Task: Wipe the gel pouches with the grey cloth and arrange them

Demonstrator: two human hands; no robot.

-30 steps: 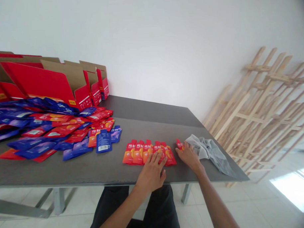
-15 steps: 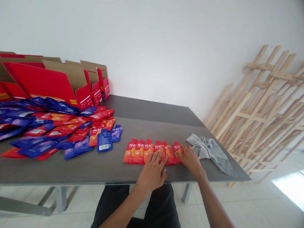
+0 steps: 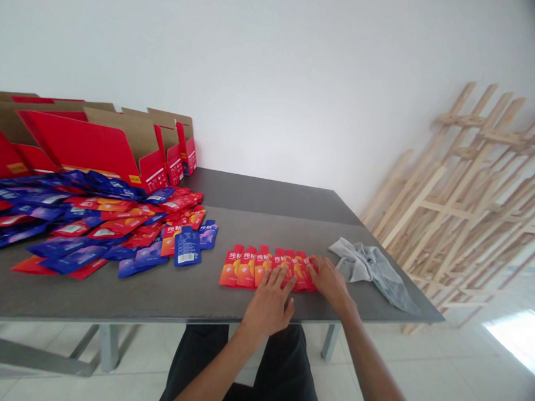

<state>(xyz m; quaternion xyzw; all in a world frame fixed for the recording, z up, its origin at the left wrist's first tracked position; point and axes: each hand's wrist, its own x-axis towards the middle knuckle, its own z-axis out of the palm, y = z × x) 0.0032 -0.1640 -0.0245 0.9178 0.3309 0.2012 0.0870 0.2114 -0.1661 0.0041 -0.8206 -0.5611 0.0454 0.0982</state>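
Observation:
A row of several red-orange pouches point(image 3: 245, 270) lies overlapping on the dark grey table point(image 3: 174, 294) in front of me. My left hand point(image 3: 271, 300) rests with fingers spread on the lower part of the middle pouches. At the row's right end, my right hand point(image 3: 329, 283) touches the last pouch point(image 3: 308, 271), covering part of it; its fingertips are on the pouch's right side, and whether they pinch it I cannot make out. Left of the row, a blue pouch point(image 3: 187, 248) lies with its barcode side up.
A large heap of blue and red pouches point(image 3: 114, 223) spreads over the table's left side. Behind it stand open red cartons point(image 3: 78, 137) against the wall. A grey cloth point(image 3: 370, 270) lies near the right edge. Wooden frames point(image 3: 465, 205) lean beyond the table.
My right hand has slid the rightmost pouch left, closing the gap so it now overlaps the row. My left hand has stayed on the middle pouches. The view has shifted slightly.

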